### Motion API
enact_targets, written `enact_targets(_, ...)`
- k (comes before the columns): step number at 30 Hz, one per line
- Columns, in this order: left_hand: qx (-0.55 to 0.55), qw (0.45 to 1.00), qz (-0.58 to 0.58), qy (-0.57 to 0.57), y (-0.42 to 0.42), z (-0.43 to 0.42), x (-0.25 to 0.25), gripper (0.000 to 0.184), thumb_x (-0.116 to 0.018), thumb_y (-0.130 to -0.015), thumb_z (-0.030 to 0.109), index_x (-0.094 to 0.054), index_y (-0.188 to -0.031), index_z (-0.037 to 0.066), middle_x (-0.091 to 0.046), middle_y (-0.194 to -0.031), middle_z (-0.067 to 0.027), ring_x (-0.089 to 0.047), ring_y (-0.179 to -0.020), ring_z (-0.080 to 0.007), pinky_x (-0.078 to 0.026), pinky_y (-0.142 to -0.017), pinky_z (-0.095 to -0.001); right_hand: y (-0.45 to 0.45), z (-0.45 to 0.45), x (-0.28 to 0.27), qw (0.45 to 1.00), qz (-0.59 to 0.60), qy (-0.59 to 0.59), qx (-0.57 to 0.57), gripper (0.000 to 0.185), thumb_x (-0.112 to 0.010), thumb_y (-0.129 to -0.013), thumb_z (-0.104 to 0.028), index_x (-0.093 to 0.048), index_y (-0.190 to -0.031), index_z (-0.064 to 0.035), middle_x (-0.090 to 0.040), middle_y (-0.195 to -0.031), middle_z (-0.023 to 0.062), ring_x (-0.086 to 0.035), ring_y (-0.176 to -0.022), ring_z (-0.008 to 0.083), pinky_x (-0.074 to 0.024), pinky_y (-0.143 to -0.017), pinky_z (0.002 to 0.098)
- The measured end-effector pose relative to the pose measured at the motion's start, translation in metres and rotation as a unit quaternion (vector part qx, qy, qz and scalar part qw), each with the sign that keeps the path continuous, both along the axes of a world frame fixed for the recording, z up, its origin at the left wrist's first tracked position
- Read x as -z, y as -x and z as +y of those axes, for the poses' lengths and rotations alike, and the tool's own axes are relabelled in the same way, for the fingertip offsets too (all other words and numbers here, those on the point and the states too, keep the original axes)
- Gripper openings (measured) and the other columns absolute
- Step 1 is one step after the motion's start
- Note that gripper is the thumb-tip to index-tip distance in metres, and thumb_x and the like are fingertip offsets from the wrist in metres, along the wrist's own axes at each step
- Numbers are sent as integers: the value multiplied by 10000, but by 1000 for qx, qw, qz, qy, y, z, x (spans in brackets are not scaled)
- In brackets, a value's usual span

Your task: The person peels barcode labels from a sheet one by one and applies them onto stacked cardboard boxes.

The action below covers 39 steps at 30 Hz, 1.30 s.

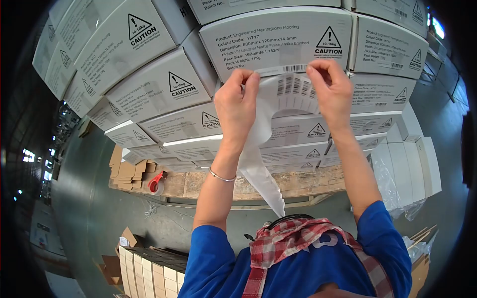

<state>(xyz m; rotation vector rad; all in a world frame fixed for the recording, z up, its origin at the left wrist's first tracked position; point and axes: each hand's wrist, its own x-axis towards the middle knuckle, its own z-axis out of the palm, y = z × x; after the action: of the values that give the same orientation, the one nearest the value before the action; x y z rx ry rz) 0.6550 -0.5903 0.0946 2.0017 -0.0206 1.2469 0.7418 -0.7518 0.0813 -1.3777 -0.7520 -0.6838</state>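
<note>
My left hand and my right hand are raised, fingers pinched on the two ends of a white barcode label. The label is stretched between them along the lower edge of a white flooring carton; whether it touches the carton I cannot tell. Just below hangs a curved strip of barcode labels, printed with several barcodes. Its long white tail twists down between my forearms toward my waist. The carton's face carries printed product text and a caution triangle.
More cartons are stacked high on a worn wooden platform. A red tape dispenser and cardboard pieces lie on its left end. White boxes and plastic wrap stand at right. Boards are stacked low at left.
</note>
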Motion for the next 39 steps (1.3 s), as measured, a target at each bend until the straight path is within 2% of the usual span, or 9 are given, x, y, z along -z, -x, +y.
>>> enact_targets(3, -52, 998, -7, -27, -8, 2, -6, 132, -648, -864, 134, -610, -813, 18, -586, -596, -65, -521, -502, -170, -416, -512, -292, -3, 9, -7, 996, -42, 4, 82, 67, -679, -818, -40, -621, -852, -40, -604, -749, 15, -573, -604, 101, -459, -558, 244)
enact_targets(8, -118, 989, -24, -87, -15, 4, -7, 152, -651, -858, 151, -598, -783, 30, -590, -580, -78, -543, -492, -236, -424, -506, -322, -4, 15, -7, 990, -76, 11, 120, 83, -689, -804, -48, -607, -817, -51, -598, -741, 10, -581, -571, 116, -450, -512, 255)
enact_targets(11, -156, 980, -17, -121, -14, 3, -8, 167, -646, -854, 160, -578, -753, 46, -599, -585, -82, -563, -503, -274, -426, -496, -349, -3, 16, -6, 989, -79, 24, 126, 78, -688, -816, -36, -611, -825, -32, -580, -739, 3, -537, -583, 84, -428, -534, 232)
enact_targets(24, -243, 953, 38, -176, -12, -4, -16, 173, -631, -851, 178, -546, -750, 67, -603, -584, -76, -585, -512, -296, -428, -463, -384, -7, 18, -7, 975, -116, 53, 182, 103, -694, -809, -48, -594, -790, -58, -549, -705, -14, -530, -553, 91, -417, -503, 237)
enact_targets(27, -293, 925, 71, -232, -10, -6, -20, 178, -618, -866, 194, -543, -763, 69, -607, -591, -78, -590, -519, -299, -436, -471, -390, -7, 17, -7, 963, -143, 74, 216, 109, -694, -814, -60, -589, -787, -63, -541, -695, -14, -533, -550, 106, -412, -489, 243)
enact_targets(32, -259, 936, 83, -222, 9, 7, -17, 152, -614, -875, 189, -566, -794, 70, -627, -631, -81, -607, -556, -300, -452, -502, -387, -12, 0, -2, 957, -66, 90, 268, 82, -693, -816, -62, -611, -821, -65, -562, -713, 4, -549, -550, 137, -436, -506, 269)
enact_targets(35, -98, 974, -13, -204, 6, 0, -14, 98, -610, -880, 170, -599, -851, 77, -651, -700, -86, -623, -612, -294, -463, -536, -373, -5, 4, -9, 973, -110, 19, 200, 125, -696, -806, -56, -628, -910, -59, -595, -759, 39, -595, -621, 183, -469, -566, 292)
enact_targets(36, -98, 974, -14, -204, 6, 0, -15, 98, -610, -880, 170, -599, -851, 77, -651, -700, -86, -623, -612, -294, -463, -536, -373, -6, 7, -10, 973, -111, 20, 201, 125, -696, -806, -56, -628, -910, -59, -595, -759, 39, -595, -621, 183, -469, -566, 292)
enact_targets(39, -156, 965, 47, -203, 4, 0, -19, 66, -614, -875, 141, -623, -910, 85, -665, -791, -84, -635, -668, -283, -479, -569, -347, -14, 14, -9, 949, -264, 102, 138, 158, -670, -814, -35, -631, -967, -47, -624, -814, 65, -628, -718, 204, -486, -632, 302)
